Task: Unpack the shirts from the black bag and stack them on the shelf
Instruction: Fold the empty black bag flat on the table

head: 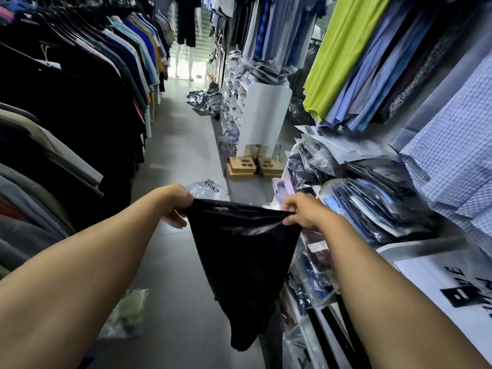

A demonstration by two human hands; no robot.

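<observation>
A black plastic bag [243, 262] hangs limp in the air in front of me, stretched at its top edge between both hands. My left hand [177, 206] grips its left corner and my right hand [300, 210] grips its right corner. The bag looks flat and slack; I cannot see anything inside it. To the right, a white shelf [415, 247] carries piles of shirts [372, 203] packed in clear plastic, mostly blue and dark ones.
A rack of hanging dark shirts [66, 102] lines the left side. Hanging blue and lime shirts [372, 62] fill the right wall. On the grey floor lie clear plastic wrappers [127, 312], cardboard boxes [253, 166] and a further packet pile [205, 99]. A mannequin [186, 35] stands at the aisle's end.
</observation>
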